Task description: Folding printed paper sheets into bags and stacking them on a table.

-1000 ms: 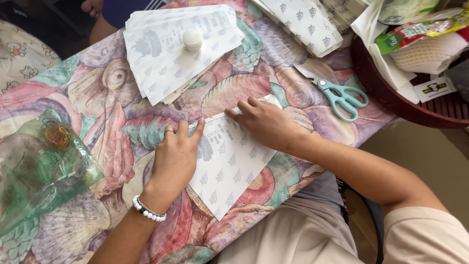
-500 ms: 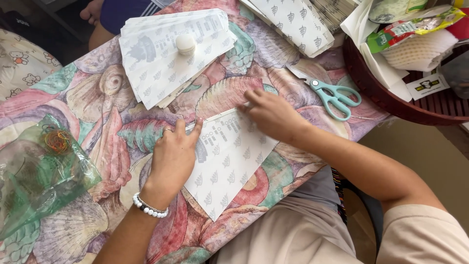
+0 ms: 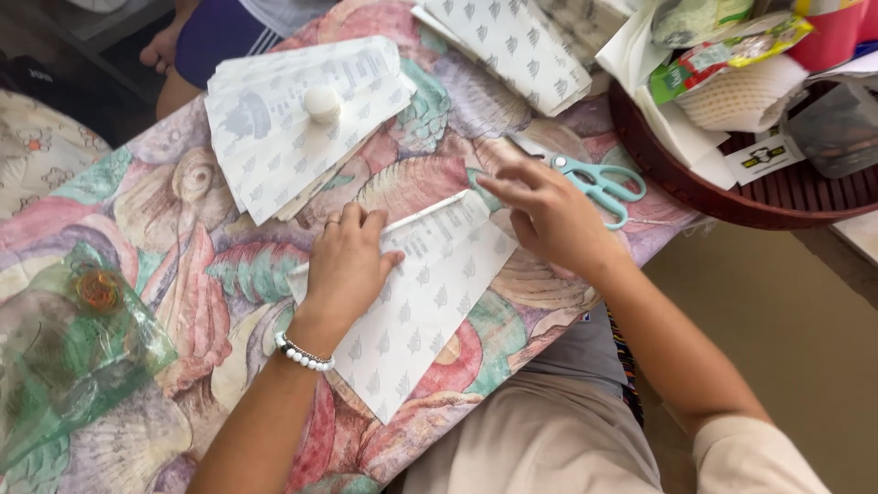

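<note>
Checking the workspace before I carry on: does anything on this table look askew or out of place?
Mostly tidy. The patterned paper sheet under the left hand and right hand hangs over the table edge, and the teal scissors lie close to that edge.

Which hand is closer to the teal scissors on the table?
The right hand. Its fingers lie just left of the teal scissors, almost touching the blades. The left hand rests flat on the patterned paper sheet, farther to the left.

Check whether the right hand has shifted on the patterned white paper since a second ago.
Yes. The right hand slid away from the left hand, toward the teal-handled scissors, along the patterned white paper's top edge.
</note>
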